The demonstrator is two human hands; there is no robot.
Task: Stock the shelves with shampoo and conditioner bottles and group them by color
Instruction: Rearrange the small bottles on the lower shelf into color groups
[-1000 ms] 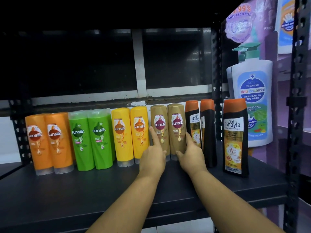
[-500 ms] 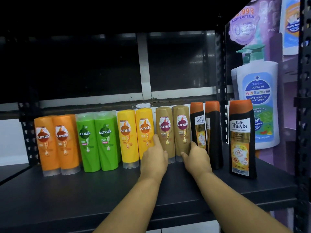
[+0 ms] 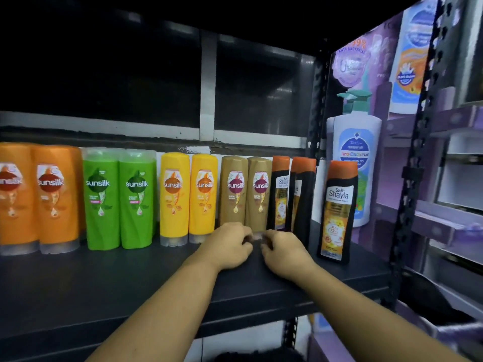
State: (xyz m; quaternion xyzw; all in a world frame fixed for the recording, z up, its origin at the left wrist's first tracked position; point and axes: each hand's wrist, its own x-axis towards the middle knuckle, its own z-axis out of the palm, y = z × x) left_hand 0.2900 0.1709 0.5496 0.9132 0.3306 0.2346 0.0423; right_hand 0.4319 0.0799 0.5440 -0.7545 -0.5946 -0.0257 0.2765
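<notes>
Currently, L hand (image 3: 230, 244) & R hand (image 3: 285, 250) side by side at base of gold bottles (image 3: 234, 202), fingers (image 3: 245, 239) curled, blurred, can't tell if pinching anything, lone black bottle (image 3: 338, 210) at 3 o'clock on shelf (image 3: 104, 283).

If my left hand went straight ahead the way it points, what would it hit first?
Most likely the left of the two tall tan-gold plastic Sunsilk bottles: your left hand sits just before its base, pointing away from you. Blur hides whether it touches.

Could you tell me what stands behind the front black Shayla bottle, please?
A white pump bottle with a teal pump; the Shayla bottle covers its lower left part.
</notes>
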